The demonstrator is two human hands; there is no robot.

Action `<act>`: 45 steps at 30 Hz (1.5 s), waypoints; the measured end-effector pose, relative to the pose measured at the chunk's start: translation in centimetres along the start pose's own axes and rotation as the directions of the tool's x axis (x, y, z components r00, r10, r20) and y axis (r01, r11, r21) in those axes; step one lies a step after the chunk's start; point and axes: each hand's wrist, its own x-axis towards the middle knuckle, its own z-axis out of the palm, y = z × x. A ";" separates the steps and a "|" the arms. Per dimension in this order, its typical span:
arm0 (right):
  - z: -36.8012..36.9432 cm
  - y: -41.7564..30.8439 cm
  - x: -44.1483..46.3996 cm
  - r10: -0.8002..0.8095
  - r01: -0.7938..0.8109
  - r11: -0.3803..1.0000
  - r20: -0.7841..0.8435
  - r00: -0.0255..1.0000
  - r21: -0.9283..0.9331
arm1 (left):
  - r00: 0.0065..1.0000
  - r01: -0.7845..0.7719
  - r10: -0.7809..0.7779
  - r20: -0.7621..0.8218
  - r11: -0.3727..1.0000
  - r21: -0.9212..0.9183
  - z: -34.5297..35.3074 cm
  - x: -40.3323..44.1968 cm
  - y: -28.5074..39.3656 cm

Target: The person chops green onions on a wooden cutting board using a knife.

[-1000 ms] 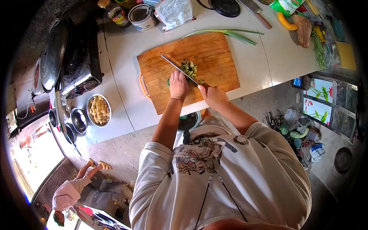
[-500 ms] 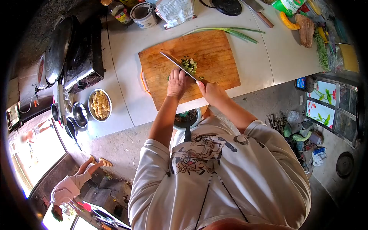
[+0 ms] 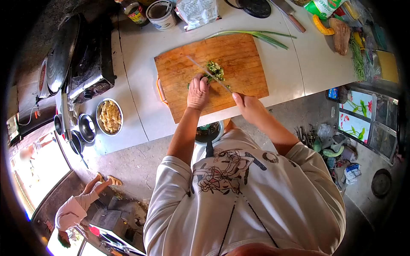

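A wooden cutting board (image 3: 239, 64) lies on the counter. My right hand (image 3: 249, 105) is closed around the handle of a knife (image 3: 205, 71), whose blade slants up and left across the board. Chopped green pieces (image 3: 215, 70) lie beyond the blade near the board's middle. My left hand (image 3: 198, 90) rests on the board left of the blade, its fingers curled over some greens that are mostly hidden. Long green onion stalks (image 3: 269, 38) lie along the board's far edge.
A bowl of yellowish chunks (image 3: 110, 117) and dark bowls (image 3: 87, 128) stand left, near a stove (image 3: 92, 81). Behind the board are a tub (image 3: 161, 16) and a bag (image 3: 197, 13). A cleaver (image 3: 294, 21) lies at the back right. Another person (image 3: 77, 209) bends at lower left.
My right hand has moved right with the knife, and the blade has shifted rightward, away from my left fingers. My left hand has stayed nearly in place.
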 end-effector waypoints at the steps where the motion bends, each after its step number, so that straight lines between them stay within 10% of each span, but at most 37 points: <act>1: 0.0 -0.4 -0.7 -0.069 0.068 0.998 -0.052 0.996 -0.015 | 1.000 0.002 -0.002 0.004 1.000 0.002 -0.1 0.1 0.1; 18: 3.0 -1.1 2.6 0.001 0.000 0.984 0.001 1.000 -0.177 | 0.990 0.019 -0.030 0.135 0.996 0.086 0.2 0.0 -0.3; 24: 4.7 0.9 4.2 -0.121 0.091 0.986 -0.221 0.968 -0.142 | 0.973 0.074 -0.088 0.213 0.995 0.072 -0.2 0.3 0.2; 29: 0.9 0.9 2.1 0.068 -0.067 0.998 0.029 0.997 -0.013 | 0.997 0.050 -0.051 0.056 0.998 0.023 -0.4 0.6 0.7; 45: 4.2 -0.5 3.3 0.010 -0.011 0.978 -0.005 1.000 -0.210 | 0.985 0.099 -0.107 0.133 0.993 0.069 -0.1 0.3 -0.1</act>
